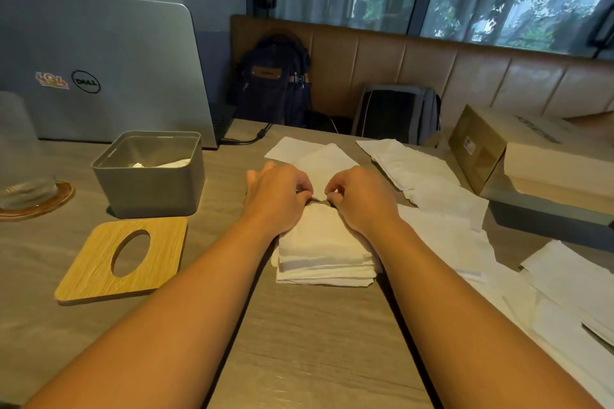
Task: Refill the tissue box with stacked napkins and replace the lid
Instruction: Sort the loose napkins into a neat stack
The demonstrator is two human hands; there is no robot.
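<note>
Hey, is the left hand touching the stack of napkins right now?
Touching. The head view shows the left hand lying on the napkin stack, its curled fingers pinching the stack's far edge.

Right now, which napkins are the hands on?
The neat stack: left hand and right hand pinch at its far edge. The other napkins lie spread loose.

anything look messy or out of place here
Loose napkins lie scattered, overlapping, on the table's right side. The wooden lid lies off the grey box, beside it. The napkin stack pinched by the left hand and right hand has uneven edges.
</note>
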